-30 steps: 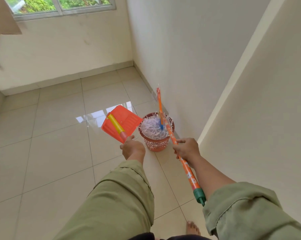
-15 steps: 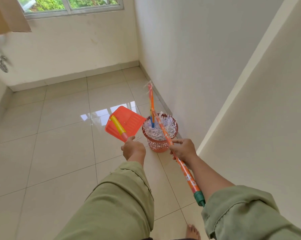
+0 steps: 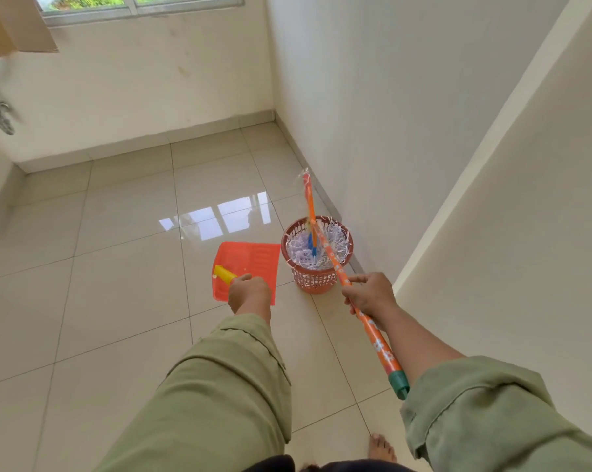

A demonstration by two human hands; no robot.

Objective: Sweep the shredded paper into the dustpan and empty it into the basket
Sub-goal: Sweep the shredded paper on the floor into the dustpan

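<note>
An orange basket (image 3: 313,279) stands on the floor by the right wall, full of white shredded paper (image 3: 301,248). My left hand (image 3: 250,292) grips the yellow handle of an orange dustpan (image 3: 250,264), which is held low just left of the basket. My right hand (image 3: 369,294) grips the orange broom handle (image 3: 373,330). The broom's blue head pokes down into the paper in the basket, and its thin orange bristle end sticks up above the rim.
Glossy beige floor tiles (image 3: 117,267) stretch to the left and ahead. A white wall (image 3: 407,131) runs close on the right, with a corner behind the basket. My bare foot (image 3: 381,447) shows at the bottom. A window sits at the top.
The dustpan has swung down from a raised tilt to lie low and flat beside the basket. The broom head stays in the basket.
</note>
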